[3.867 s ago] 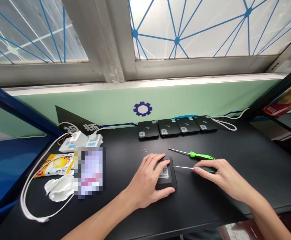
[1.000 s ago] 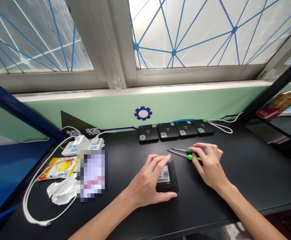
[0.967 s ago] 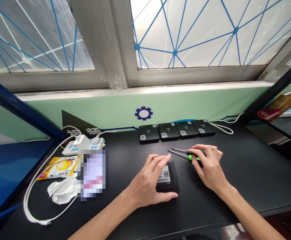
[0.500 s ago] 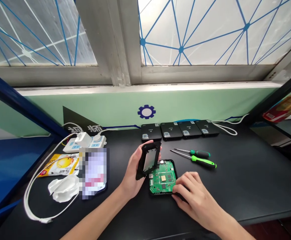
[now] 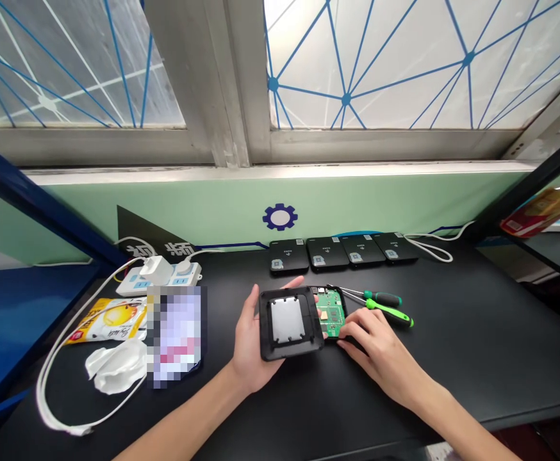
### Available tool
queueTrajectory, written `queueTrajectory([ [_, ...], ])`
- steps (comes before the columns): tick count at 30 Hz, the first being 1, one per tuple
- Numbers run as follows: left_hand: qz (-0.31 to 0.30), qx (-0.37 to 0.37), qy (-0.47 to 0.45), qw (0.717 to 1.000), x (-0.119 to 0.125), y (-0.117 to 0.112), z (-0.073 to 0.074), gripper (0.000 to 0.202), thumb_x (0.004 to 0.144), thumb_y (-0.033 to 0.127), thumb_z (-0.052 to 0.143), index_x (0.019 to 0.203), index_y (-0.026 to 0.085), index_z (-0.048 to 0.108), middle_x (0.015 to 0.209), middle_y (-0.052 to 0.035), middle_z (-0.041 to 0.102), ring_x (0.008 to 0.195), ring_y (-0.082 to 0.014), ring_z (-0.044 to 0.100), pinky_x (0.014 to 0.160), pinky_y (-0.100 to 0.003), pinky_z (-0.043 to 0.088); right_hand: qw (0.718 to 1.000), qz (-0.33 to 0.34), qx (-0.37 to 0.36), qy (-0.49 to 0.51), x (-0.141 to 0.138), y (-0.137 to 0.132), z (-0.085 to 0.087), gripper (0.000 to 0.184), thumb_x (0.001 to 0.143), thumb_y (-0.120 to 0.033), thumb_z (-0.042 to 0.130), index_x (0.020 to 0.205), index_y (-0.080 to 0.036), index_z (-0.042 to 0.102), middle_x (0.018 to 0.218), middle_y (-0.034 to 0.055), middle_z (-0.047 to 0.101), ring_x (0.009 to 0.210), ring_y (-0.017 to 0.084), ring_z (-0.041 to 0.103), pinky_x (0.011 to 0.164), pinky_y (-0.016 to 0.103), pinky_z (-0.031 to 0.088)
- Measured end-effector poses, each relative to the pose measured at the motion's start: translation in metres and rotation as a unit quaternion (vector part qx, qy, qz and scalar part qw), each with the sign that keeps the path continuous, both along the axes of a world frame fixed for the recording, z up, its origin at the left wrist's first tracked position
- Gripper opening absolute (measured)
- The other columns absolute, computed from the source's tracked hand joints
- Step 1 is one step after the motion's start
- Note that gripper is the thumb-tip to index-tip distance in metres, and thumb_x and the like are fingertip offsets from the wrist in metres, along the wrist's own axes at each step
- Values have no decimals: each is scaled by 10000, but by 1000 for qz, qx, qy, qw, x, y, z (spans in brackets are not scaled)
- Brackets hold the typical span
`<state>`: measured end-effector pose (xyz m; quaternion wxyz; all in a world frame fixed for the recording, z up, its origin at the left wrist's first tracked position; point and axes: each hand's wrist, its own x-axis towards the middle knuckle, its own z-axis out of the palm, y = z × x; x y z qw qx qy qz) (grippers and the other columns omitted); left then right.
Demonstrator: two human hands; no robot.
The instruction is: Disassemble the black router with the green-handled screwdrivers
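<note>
My left hand (image 5: 248, 336) holds the black cover (image 5: 290, 321) of a small device, its inner side with a grey square pad facing me. Just right of it lies the opened device base with a green circuit board (image 5: 332, 312). My right hand (image 5: 373, 342) grips the near right edge of that base, fingers curled against it. Two green-handled screwdrivers (image 5: 380, 306) lie on the black table right behind my right hand.
Several closed black devices (image 5: 337, 251) stand in a row at the wall. A white power strip (image 5: 157, 280) with plugs and a white cable (image 5: 63, 378) lie at left, beside a yellow packet (image 5: 107, 320) and crumpled white wrapper (image 5: 114, 366). A blurred-out item (image 5: 174, 333) lies left of my hand.
The cover came off the device. My left hand lifted it and has now turned it flat, inner side up. My right hand left the screwdrivers and took the base, which moved slightly farther away.
</note>
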<state>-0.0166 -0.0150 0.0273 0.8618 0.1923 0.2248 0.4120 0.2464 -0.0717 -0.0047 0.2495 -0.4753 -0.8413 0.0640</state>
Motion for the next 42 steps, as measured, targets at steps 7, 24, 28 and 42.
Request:
queueTrajectory([
  [7, -55, 0, 25, 998, 5, -7, -7, 864, 1065, 847, 437, 1592, 183, 607, 1287, -184, 788, 1144, -360, 785, 1069, -584, 608, 999, 6, -2, -35, 12, 34, -1, 119, 1170, -216, 554, 1102, -232, 650, 1094, 77, 707, 948, 250, 652, 890, 427, 517],
  [24, -5, 426, 435, 793, 17, -37, -24, 186, 1121, 273, 589, 1107, 212, 764, 1054, -56, 779, 932, -195, 762, 819, -290, 601, 995, 77, 19, -57, -29, -66, -29, 574, 1055, -472, 706, 1599, -295, 650, 1433, 187, 696, 1175, 344, 662, 921, 456, 601],
  [28, 29, 498, 455, 738, 13, -33, -25, 177, 1123, 221, 569, 1083, 208, 741, 977, -41, 760, 850, -179, 723, 802, -297, 559, 998, 60, 8, -33, -24, -46, -13, 558, 1015, -218, 728, 1568, -235, 656, 1321, 184, 695, 1091, 319, 663, 892, 440, 611],
  [42, 73, 650, 519, 550, 8, -15, -29, 367, 1133, 162, 569, 1486, 180, 668, 1456, -134, 743, 1409, -309, 649, 1194, -516, 589, 998, -15, 62, -29, -23, -2, -5, 459, 1100, -299, 611, 1528, -133, 610, 1488, 241, 685, 1353, 401, 657, 1061, 562, 603],
])
